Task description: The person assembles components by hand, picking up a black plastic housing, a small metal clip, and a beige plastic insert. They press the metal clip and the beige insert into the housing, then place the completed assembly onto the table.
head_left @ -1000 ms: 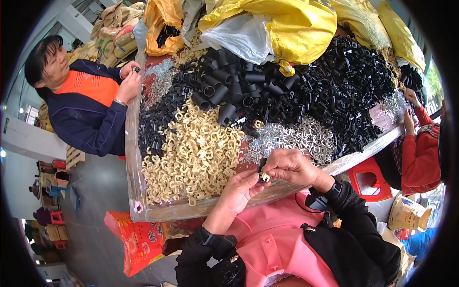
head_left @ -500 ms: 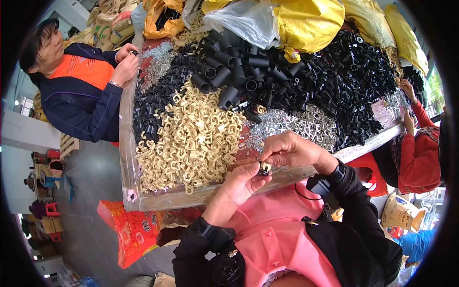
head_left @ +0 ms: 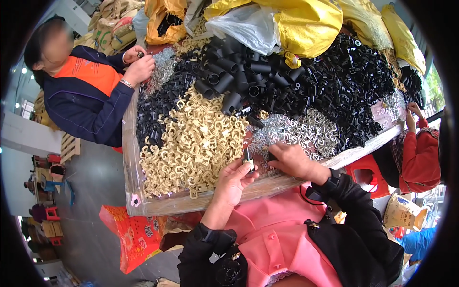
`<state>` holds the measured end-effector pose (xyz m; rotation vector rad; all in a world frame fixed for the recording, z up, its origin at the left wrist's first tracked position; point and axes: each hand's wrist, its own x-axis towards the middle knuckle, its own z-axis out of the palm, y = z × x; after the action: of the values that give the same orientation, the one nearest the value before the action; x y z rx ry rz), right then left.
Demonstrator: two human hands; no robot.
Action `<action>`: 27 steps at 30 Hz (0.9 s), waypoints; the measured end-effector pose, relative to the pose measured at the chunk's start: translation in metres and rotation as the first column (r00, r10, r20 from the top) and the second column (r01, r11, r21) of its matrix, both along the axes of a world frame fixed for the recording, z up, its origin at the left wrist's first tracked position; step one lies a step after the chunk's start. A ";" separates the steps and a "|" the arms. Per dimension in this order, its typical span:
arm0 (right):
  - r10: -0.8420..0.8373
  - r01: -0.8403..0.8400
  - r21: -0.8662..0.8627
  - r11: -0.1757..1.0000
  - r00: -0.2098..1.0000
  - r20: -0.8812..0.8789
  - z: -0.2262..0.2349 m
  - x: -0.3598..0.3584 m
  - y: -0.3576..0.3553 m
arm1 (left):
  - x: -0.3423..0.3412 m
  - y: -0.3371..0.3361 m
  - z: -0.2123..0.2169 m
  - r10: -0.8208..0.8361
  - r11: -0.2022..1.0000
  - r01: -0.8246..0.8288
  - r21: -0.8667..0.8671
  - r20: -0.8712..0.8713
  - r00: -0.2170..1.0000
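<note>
Upright, a small black part (head_left: 248,166) sits pinched between left-hand fingers (head_left: 241,173).

clips pile (head_left: 196,143): cream-beige
tubes heap (head_left: 248,76): black
metal bits (head_left: 301,131): silver
sacks (head_left: 311,24): yellow
my apron (head_left: 272,234): pink
my sleeves (head_left: 358,229): black
part I hold (head_left: 248,160): black, pale band
bag (head_left: 136,234): orange-red, patterned

Clips (head_left: 193,143) heaped left on table (head_left: 158,206), tubes (head_left: 229,79) behind, rings (head_left: 306,131) right — sacks (head_left: 306,24) beyond
</note>
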<state>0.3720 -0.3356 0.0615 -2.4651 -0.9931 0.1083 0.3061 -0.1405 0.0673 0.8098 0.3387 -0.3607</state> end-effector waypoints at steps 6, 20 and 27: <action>0.080 -0.055 -0.152 0.987 0.983 0.163 -0.015 0.005 0.000 | -0.003 0.000 -0.007 0.034 0.999 -0.035 -0.030 -0.027 0.999; 0.281 0.477 0.654 0.588 0.637 -0.717 0.027 -0.024 0.017 | 0.002 -0.022 0.015 0.039 0.999 -0.037 -0.026 0.092 0.995; 0.296 0.591 0.629 0.504 0.567 -0.769 0.027 -0.031 0.018 | 0.002 -0.024 0.010 0.054 0.999 -0.053 -0.012 0.095 0.994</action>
<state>0.3405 -0.3178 0.0882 -1.2227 -0.1912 0.5130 0.3085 -0.1646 0.0775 0.8043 0.2690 -0.2724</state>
